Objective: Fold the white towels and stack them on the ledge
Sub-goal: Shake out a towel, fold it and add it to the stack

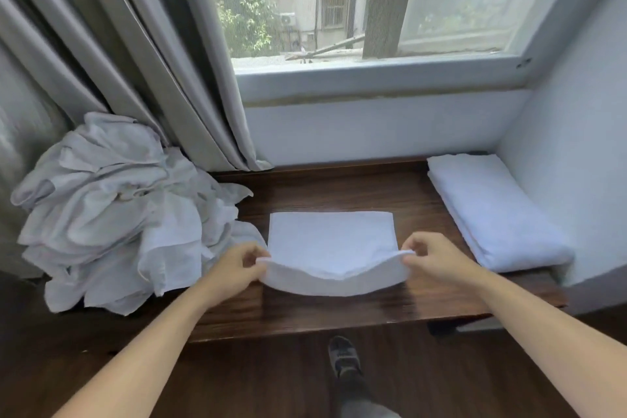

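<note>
A white towel [330, 241] lies in the middle of the dark wooden ledge [339, 187], its near edge lifted and curled upward. My left hand [237, 265] pinches the near left corner of that towel. My right hand [431, 256] pinches the near right corner. A stack of folded white towels [492, 210] lies at the right end of the ledge against the wall. A heap of crumpled white towels [112, 207] is piled on the left end of the ledge.
Grey curtains [135, 61] hang behind the crumpled heap. A window [373, 3] with a pale sill runs along the back. A white wall [576, 146] closes off the right side. My shoe [342, 356] stands on the wooden floor below the ledge.
</note>
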`<state>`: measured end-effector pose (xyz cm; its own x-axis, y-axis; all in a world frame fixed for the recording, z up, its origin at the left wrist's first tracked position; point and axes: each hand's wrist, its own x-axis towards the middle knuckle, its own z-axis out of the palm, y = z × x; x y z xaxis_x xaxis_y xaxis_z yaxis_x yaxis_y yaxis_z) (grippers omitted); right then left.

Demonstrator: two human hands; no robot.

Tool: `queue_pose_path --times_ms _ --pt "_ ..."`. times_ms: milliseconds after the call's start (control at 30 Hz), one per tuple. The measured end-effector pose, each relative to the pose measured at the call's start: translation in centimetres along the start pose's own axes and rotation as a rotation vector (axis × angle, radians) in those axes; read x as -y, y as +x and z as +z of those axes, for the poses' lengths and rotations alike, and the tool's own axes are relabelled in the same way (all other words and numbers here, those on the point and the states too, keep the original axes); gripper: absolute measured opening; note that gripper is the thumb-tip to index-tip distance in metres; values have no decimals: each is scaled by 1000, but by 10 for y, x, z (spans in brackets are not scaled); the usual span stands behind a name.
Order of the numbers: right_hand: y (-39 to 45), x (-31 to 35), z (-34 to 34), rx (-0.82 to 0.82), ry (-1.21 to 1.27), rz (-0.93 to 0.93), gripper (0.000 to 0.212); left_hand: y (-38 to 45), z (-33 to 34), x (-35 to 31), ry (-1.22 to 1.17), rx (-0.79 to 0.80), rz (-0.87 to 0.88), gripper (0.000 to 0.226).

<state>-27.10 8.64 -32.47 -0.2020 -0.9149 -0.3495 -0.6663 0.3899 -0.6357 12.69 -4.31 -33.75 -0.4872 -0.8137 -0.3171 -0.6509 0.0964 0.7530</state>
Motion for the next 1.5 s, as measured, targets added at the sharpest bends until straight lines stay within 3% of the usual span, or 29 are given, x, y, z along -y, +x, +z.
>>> queue_pose_path --times_ms 200,467,633,733,800,933,1033,1133,1300,1400,1500 --pt "80 6 -21 -164 181 84 4 95 -8 -10 -163 -262 -132 30" --pt "156 -19 8 -123 297 284 7 163 28 16 -185 -381 -300 38" --pt "167 -31 22 -188 350 356 18 165 40 20 -397 -450 -441 46" --pt "152 -27 27 -240 384 453 27 148 42 26 -467 -392 -503 54" --pt "134 -28 33 -183 379 503 32 131 42 31 -451 -331 -518 57" --pt "99 -38 47 22 389 550 33 103 38 29 -252 -159 -566 33" --pt "90 -43 51 51 428 570 20 91 38 32 -311 -20 -622 22" --pt "84 -41 48 110 512 547 20 83 39 33 -376 23 -651 22" --pt "81 -40 50 -6 552 589 30 75 57 31 -476 -161 -666 23" --pt "80 -35 57 -43 528 623 27 69 71 27 -326 -223 -725 18" --pt "77 -27 61 -212 303 549 24 64 78 15 -45 -382 -578 24"
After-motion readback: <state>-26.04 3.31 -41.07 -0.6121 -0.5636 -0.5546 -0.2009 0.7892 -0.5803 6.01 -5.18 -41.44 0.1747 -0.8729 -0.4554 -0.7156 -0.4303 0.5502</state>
